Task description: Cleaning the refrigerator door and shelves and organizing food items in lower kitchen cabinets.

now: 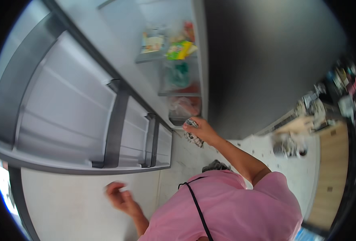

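Checked cloth point(193, 132) bunched in right hand point(202, 129), fist closed round it, pressed at fridge shelf edge point(178, 120) mid-frame, likely for wiping. Left hand point(119, 197) lower left, blurred, empty, loosely curled, beside open door point(85, 116).

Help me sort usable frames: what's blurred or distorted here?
Head view: fisheye bends the fridge door edges; left hand motion-blurred; right hand with cloth fairly sharp; shelves soft and washed out; right rim dark, smeared.
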Demonstrator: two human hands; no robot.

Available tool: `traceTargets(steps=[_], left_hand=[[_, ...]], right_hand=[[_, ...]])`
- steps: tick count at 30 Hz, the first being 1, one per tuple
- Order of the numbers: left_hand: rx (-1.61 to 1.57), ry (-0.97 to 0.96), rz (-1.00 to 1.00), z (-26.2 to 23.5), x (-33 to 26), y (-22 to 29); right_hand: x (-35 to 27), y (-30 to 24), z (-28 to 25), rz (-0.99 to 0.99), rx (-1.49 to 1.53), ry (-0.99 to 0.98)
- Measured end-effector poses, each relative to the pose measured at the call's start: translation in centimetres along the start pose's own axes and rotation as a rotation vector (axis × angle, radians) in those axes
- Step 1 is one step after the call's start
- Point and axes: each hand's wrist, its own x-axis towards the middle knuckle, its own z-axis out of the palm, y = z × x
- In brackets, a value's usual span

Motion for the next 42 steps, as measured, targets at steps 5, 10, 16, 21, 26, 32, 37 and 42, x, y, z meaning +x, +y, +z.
traceTargets(steps=[5,10,16,21,26,32,37,42], left_hand=[[-1.092,-0.609,-1.118,11.0,-1.0,-2.0],[-1.254,-0.874,-1.468,16.8,-2.4,-5.1],[-1.583,-1.264,-1.265,22.3,0.0,-12.2],[-1.085,-0.867,-1.101,21.3,-0.9,-4.0],[-0.833,-0.824,-0.978,15.6,-3.2,-4.1],[-0.566,-0.743,-0.799,6.8,-3.6,-7.2],[-0.521,-0.591,-0.830,1.1,-3.1,-7.3],[-0.537,-0.402,-0.889,-1.0,-2.7,-7.2]], right_hand=[[-9.4,1.3,5.5,-0.246,0.136,0.240],[-17.4,2.1,4.4,-0.442,-0.529,0.616],[-30.6,3.0,0.4,-0.042,-0.087,1.065],[-24.4,2.5,0.8,-0.112,-0.182,0.808],[-8.4,-3.5,1.2,-0.580,-0.657,0.548],[9.1,-8.0,-2.0,-0.758,-1.190,0.605],[20.0,-9.0,-6.5,-0.523,-1.649,0.812],[22.5,-12.0,-7.2,-0.307,-1.614,0.637]])
